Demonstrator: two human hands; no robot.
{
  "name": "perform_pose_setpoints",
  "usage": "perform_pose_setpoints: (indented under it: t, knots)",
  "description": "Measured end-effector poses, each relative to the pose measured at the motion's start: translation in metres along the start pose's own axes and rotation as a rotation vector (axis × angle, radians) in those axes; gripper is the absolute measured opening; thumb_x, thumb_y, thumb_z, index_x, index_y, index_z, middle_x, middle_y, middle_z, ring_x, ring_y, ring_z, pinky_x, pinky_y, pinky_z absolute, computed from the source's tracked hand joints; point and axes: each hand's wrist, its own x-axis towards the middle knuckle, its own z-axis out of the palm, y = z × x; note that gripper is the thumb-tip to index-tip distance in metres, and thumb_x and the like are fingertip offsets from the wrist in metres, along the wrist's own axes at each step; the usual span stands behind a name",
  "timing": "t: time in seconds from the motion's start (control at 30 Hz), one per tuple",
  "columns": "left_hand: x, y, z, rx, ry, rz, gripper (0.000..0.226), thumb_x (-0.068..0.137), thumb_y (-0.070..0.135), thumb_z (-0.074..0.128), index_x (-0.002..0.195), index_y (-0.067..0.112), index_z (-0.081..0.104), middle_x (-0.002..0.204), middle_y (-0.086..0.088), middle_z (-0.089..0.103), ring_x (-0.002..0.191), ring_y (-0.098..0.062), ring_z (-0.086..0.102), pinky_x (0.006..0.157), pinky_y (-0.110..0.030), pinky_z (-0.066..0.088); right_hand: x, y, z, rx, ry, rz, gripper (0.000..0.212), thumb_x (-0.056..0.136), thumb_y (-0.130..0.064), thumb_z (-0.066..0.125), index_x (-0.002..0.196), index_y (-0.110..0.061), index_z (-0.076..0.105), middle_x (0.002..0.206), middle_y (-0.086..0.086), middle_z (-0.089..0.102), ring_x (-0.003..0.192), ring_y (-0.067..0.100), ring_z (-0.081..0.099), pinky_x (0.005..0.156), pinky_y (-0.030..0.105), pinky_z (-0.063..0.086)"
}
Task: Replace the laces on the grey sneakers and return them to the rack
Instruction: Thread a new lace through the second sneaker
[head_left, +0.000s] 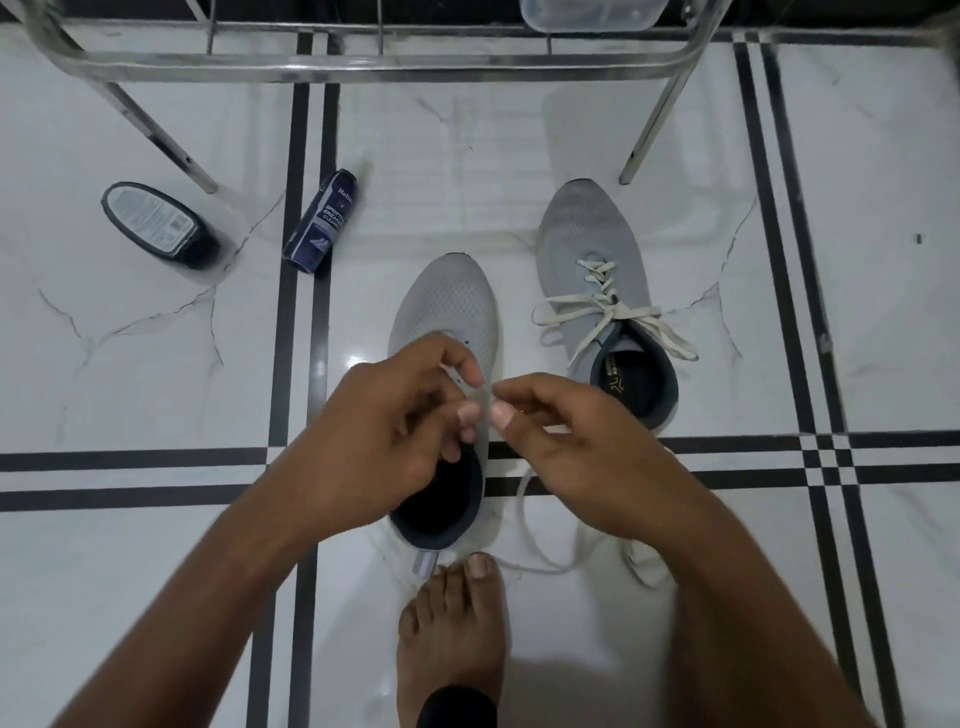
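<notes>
Two grey sneakers stand on the tiled floor. The left sneaker (447, 306) is right under my hands, its eyelet area mostly hidden by them. The right sneaker (597, 260) stands apart with an off-white lace tied in a loose bow. My left hand (384, 421) and my right hand (561, 431) meet over the left sneaker's tongue, each pinching the white lace (524, 525) between thumb and fingers. The lace's loose length trails in a loop on the floor beneath my right wrist.
The steel shoe rack (363, 57) stands just beyond the sneakers, its legs on either side. A dark sneaker-cleaner bottle (322, 228) and a black polish container (158, 223) lie at the left. A clear plastic tub (587, 13) sits on the rack. My bare foot (452, 629) is behind the left sneaker.
</notes>
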Motion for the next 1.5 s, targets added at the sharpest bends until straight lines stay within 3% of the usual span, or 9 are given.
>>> perform_pose_setpoints:
  t: [0.1, 0.2, 0.33, 0.53, 0.73, 0.97, 1.17, 1.33, 1.5]
  knots:
    - [0.001, -0.019, 0.025, 0.021, 0.121, -0.038, 0.019, 0.106, 0.014, 0.063, 0.116, 0.028, 0.053, 0.077, 0.004, 0.073, 0.062, -0.016, 0.067, 0.061, -0.038, 0.054, 0.02, 0.005, 0.01, 0.287, -0.013, -0.033, 0.02, 0.108, -0.018, 0.063, 0.109, -0.005, 0.078, 0.085, 0.002, 0.078, 0.073, 0.013, 0.072, 0.073, 0.027, 0.062]
    - [0.017, -0.035, 0.024, 0.099, 0.31, -0.114, 0.011, 0.111, 0.042, 0.054, 0.112, 0.032, 0.057, 0.078, 0.006, 0.071, 0.065, -0.006, 0.063, 0.062, -0.025, 0.048, 0.038, 0.015, 0.011, 0.245, 0.163, 0.011, 0.016, 0.107, -0.021, 0.066, 0.1, -0.012, 0.078, 0.078, -0.003, 0.076, 0.057, 0.008, 0.061, 0.057, 0.024, 0.054]
    - [0.025, -0.06, 0.044, 0.396, 0.302, -0.152, 0.026, 0.105, 0.054, 0.056, 0.102, 0.032, 0.069, 0.096, 0.012, 0.061, 0.096, -0.009, 0.057, 0.078, -0.031, 0.047, 0.064, 0.025, 0.019, -0.059, 0.409, -0.134, 0.013, 0.103, -0.024, 0.07, 0.097, -0.018, 0.08, 0.084, -0.009, 0.076, 0.075, 0.002, 0.068, 0.07, 0.011, 0.05]
    - [0.017, -0.055, 0.055, 0.126, 0.343, -0.284, 0.014, 0.091, 0.041, 0.073, 0.081, 0.034, 0.066, 0.081, 0.01, 0.064, 0.079, -0.004, 0.061, 0.065, -0.024, 0.049, 0.068, 0.035, 0.024, -0.224, 0.417, -0.261, 0.01, 0.097, -0.017, 0.074, 0.099, -0.016, 0.084, 0.09, -0.011, 0.077, 0.083, -0.006, 0.066, 0.077, 0.005, 0.046]
    - [0.006, -0.062, 0.068, 0.128, 0.429, -0.275, 0.017, 0.094, 0.049, 0.074, 0.084, 0.036, 0.069, 0.083, 0.013, 0.064, 0.076, -0.005, 0.064, 0.069, -0.032, 0.057, 0.057, 0.045, 0.034, -0.237, 0.365, -0.265, 0.006, 0.094, -0.02, 0.076, 0.095, -0.019, 0.083, 0.092, -0.01, 0.076, 0.088, 0.004, 0.071, 0.08, 0.026, 0.06]
    - [0.006, -0.069, 0.075, 0.041, 0.487, -0.228, 0.014, 0.094, 0.038, 0.077, 0.083, 0.037, 0.069, 0.08, 0.011, 0.063, 0.075, -0.008, 0.063, 0.07, -0.039, 0.058, 0.064, 0.033, 0.029, -0.4, 0.312, -0.35, 0.007, 0.091, -0.019, 0.072, 0.089, -0.016, 0.078, 0.085, -0.005, 0.07, 0.078, 0.01, 0.063, 0.074, 0.029, 0.053]
    - [0.007, -0.074, 0.08, 0.047, 0.512, -0.153, 0.01, 0.095, 0.029, 0.078, 0.086, 0.029, 0.074, 0.078, 0.012, 0.06, 0.074, -0.01, 0.061, 0.067, -0.037, 0.056, 0.074, 0.02, 0.025, -0.682, 0.16, -0.366, 0.015, 0.097, -0.017, 0.065, 0.089, -0.008, 0.074, 0.09, 0.008, 0.066, 0.083, 0.028, 0.063, 0.075, 0.044, 0.052]
    - [0.007, -0.078, 0.08, 0.072, 0.54, -0.123, 0.013, 0.095, 0.028, 0.078, 0.084, 0.026, 0.074, 0.075, 0.013, 0.058, 0.072, -0.01, 0.06, 0.064, -0.031, 0.052, 0.078, 0.021, 0.021, -0.642, 0.122, -0.373, 0.016, 0.099, -0.02, 0.066, 0.097, -0.013, 0.08, 0.095, 0.005, 0.068, 0.088, 0.024, 0.065, 0.081, 0.044, 0.054]
    - [0.004, -0.079, 0.079, 0.044, 0.538, -0.137, 0.011, 0.095, 0.028, 0.08, 0.086, 0.028, 0.074, 0.076, 0.012, 0.059, 0.073, -0.011, 0.06, 0.066, -0.03, 0.053, 0.066, 0.028, 0.019, -0.502, 0.182, -0.309, 0.024, 0.101, -0.011, 0.066, 0.116, -0.02, 0.084, 0.103, -0.001, 0.078, 0.093, 0.012, 0.07, 0.089, 0.026, 0.055]
